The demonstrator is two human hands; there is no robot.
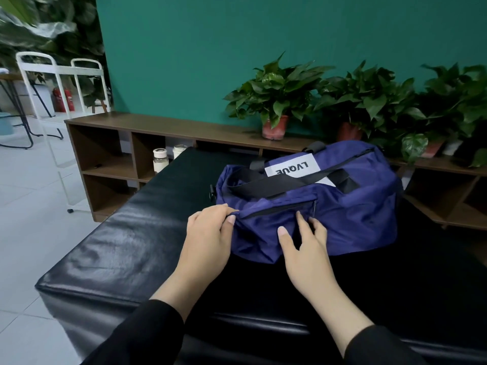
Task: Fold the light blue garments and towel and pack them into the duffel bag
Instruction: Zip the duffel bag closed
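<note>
Duffel bag (342, 206) on the black bench (118, 246), both hands at its near side.

Bag: dark blue, thin crinkled nylon, slumped and soft; sits toward the far right of the bench. Black webbing strap (276, 184) lies across the top; white label (291, 168) reads upside down from here. A black zipper (279, 208) runs along the near face. Left hand (208, 233) pinches the fabric at the zipper's left end, thumb and fingers curled on it. Right hand (303, 246) rests on the fabric below the zipper, fingers spread and fairly straight, nothing gripped. Black sleeves on both arms. Bench: glossy padded leatherette, rounded edges. Behind it a low brown wooden shelf (110, 154) with two white-capped jars (160, 160); potted leafy plants (276, 101) stand on top against a teal wall. White wire rack (60, 83) left, on pale floor tiles.
</note>
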